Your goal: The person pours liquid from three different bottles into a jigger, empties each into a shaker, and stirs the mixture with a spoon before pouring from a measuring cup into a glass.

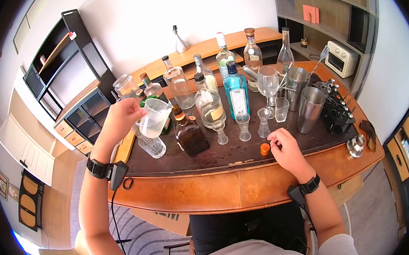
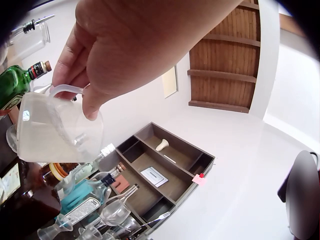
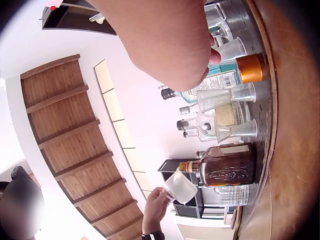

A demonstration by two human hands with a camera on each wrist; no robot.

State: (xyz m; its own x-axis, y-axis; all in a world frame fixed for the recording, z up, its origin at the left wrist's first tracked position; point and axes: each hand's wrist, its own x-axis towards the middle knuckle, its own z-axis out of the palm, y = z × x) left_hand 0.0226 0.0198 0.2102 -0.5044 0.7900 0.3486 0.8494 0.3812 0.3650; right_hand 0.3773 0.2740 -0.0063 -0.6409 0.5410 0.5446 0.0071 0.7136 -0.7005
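My left hand [image 1: 122,118] pinches the handle of a clear plastic measuring jug [image 2: 60,130] with cloudy pale liquid in it. The jug is tilted and held up above a cut-glass tumbler [image 1: 153,148], which stands on the dark table top. Right beside the tumbler is an uncapped brown bottle [image 1: 191,137]. My right hand [image 1: 287,151] is low over the table's front area, its fingers loosely curled with nothing visible in them. An orange cap [image 1: 265,149] lies just left of its fingertips. Clear double-ended jiggers [image 1: 243,127] stand in a row behind the cap.
Behind the jiggers stand several bottles, among them a blue one [image 1: 238,94], and a wine glass [image 1: 268,83]. Metal shaker tins [image 1: 311,109] and a black rack [image 1: 338,108] are on the right. A wooden board [image 1: 125,149] lies at the table's left edge.
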